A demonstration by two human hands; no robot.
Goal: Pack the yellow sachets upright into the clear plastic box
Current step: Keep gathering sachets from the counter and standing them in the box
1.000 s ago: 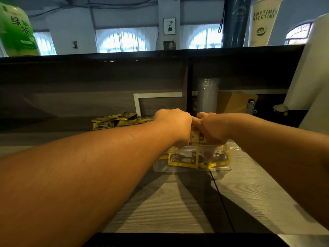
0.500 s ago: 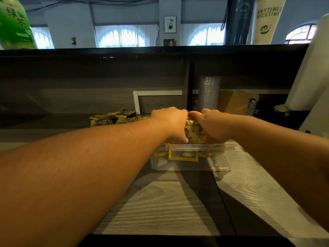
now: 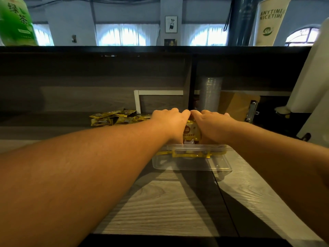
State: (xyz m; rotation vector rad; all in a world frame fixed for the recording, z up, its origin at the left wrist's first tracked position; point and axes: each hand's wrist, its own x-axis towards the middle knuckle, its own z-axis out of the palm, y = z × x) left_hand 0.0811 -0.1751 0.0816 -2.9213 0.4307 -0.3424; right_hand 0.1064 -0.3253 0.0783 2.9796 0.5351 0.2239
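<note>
Left hand: the left hand [image 3: 170, 122] is curling over the top of a bunch of yellow sachets [image 3: 191, 132], its fingers closing on the bunch from the left side.
Right hand: the right hand [image 3: 211, 124] is mirroring it from the right, fingers bent over the same bunch; the fingertips of both hands are meeting above it.
Sachets in the grip: they are standing roughly upright between the two palms, their lower edges dipping into the clear plastic box [image 3: 192, 162] directly under the grip.
Already packed: a few yellow packets are showing through the near wall of the box, below the hands.
Loose supply: a pile of loose sachets [image 3: 115, 118] is lying on the counter [image 3: 160, 202], behind and to the left of the grip.
Handling: the sachets are looking light, thin, floppy and probably slick, so they are likely fanning or toppling unless squeezed flat-to-flat.
Where to hold: pressing on both broad sides near the top edges seems best.
</note>
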